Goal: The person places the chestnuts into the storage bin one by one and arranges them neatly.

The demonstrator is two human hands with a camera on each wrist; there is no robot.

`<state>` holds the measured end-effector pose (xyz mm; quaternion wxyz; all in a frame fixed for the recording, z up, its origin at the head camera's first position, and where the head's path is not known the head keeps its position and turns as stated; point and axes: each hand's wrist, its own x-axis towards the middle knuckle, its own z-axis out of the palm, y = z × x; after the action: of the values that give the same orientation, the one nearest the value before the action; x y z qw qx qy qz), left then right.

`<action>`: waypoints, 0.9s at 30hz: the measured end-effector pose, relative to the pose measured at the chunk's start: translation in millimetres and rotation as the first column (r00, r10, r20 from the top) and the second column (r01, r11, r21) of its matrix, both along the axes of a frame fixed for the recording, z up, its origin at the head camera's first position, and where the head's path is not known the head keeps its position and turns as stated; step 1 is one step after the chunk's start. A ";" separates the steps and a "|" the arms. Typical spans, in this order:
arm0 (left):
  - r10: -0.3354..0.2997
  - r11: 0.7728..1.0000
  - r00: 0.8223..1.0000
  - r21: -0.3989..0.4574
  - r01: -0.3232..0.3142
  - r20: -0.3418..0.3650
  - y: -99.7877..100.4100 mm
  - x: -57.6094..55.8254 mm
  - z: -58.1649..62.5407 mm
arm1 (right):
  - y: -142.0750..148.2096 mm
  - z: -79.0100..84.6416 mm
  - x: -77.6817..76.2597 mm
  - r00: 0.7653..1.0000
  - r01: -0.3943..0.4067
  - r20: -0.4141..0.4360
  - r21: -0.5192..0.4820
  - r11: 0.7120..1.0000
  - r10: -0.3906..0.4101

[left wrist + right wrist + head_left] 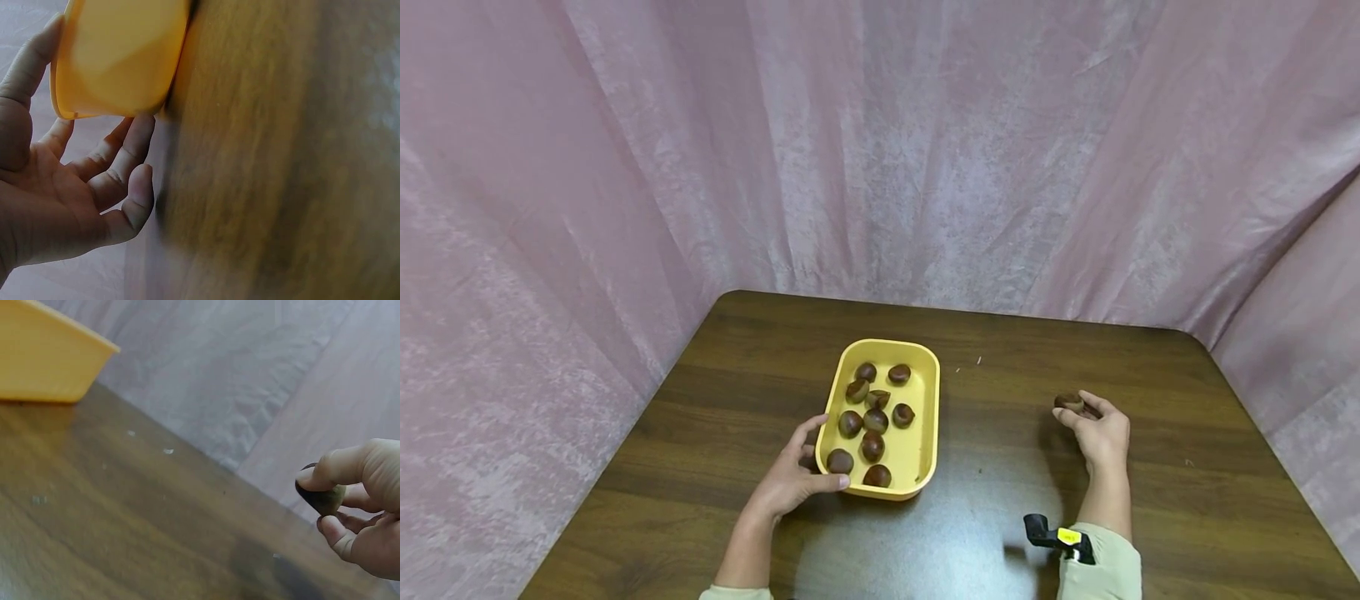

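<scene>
A yellow plastic tray [930, 417] holds several brown chestnuts [872, 447] in the head view. My left hand [788, 477] grips its near left corner, thumb at the front rim and fingers along the left side. Seen from the left wrist, the thumb and fingertips [144, 128] touch the tray's wall [119, 62]. Well to the right of the tray, my right hand [1103, 429] pinches one chestnut [1067, 403] between thumb and fingers. That chestnut [325, 499] shows dark with a paler patch in the right wrist view, held above the tabletop.
The brown wooden table [1000, 350] has rounded far corners. Small pale scraps [979, 361] lie on it beyond the tray's right side. Pink curtains [925, 167] hang along the table's far edge and sides. A black wrist mount [1060, 537] sticks out from the right sleeve.
</scene>
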<state>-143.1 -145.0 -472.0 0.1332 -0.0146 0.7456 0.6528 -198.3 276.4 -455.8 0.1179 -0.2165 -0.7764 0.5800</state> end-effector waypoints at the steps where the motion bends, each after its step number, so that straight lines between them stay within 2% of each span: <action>1: 0.001 1.000 1.000 -0.001 -0.001 0.000 -0.1 -0.1 0.2 | -1.1 2.3 -0.2 1.000 -0.007 0.000 -0.007 1.000 0.007; 8: -0.003 1.000 1.000 0.002 0.003 0.005 -0.5 0.1 1.8 | -8.9 17.0 -2.3 0.996 -0.085 -0.009 -0.021 0.996 0.084; 13: -0.012 1.000 1.000 0.018 0.012 0.007 -0.5 1.0 2.5 | -17.3 27.1 -4.5 0.981 -0.195 0.002 -0.011 0.981 0.195; 20: -0.014 1.000 1.000 0.010 0.014 0.003 -0.4 1.0 3.3 | -29.2 29.3 -11.7 0.927 -0.375 -0.005 0.019 0.927 0.375; 27: -0.007 1.000 1.000 0.003 0.007 0.009 -0.5 0.8 3.1 | -39.1 31.2 -16.3 0.864 -0.503 -0.015 0.028 0.864 0.503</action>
<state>-142.3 -145.6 -468.9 0.1390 -0.0149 0.7442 0.6532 -214.6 237.3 -424.6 -0.0263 0.0011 -0.8112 0.5842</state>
